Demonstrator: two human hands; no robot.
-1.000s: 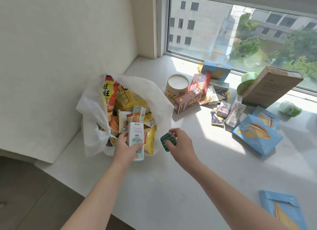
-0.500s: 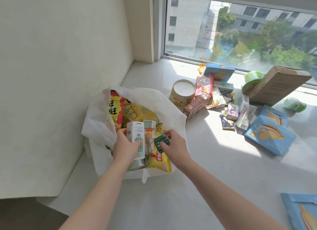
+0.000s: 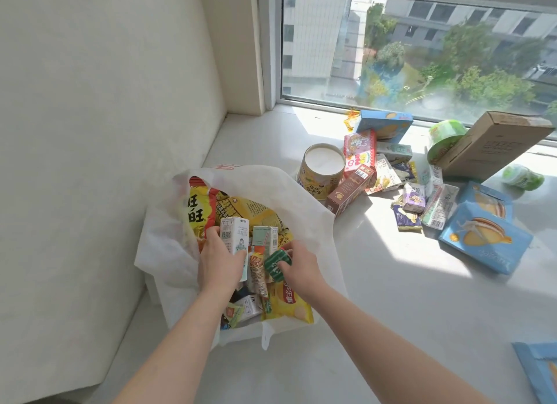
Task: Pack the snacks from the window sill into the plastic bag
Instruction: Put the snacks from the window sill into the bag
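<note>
Since a second ago both hands have come in over the mouth of the white plastic bag point(image 3: 304, 198), carrying their loads with them. The left hand point(image 3: 218, 260) grips a small white drink carton point(image 3: 234, 234) upright by its narrow sides; the right hand point(image 3: 297, 268) pinches a small green packet point(image 3: 275, 265) between thumb and fingers, just right of the carton. Both look light. The carton is stiff and safe to hold by its edges, while the packet looks softer and likely slick. Below the hands lie crinkly yellow chip bags point(image 3: 289, 305). Well right of the hands, more snacks point(image 3: 352, 189) wait on the window sill point(image 3: 391, 298).
</note>
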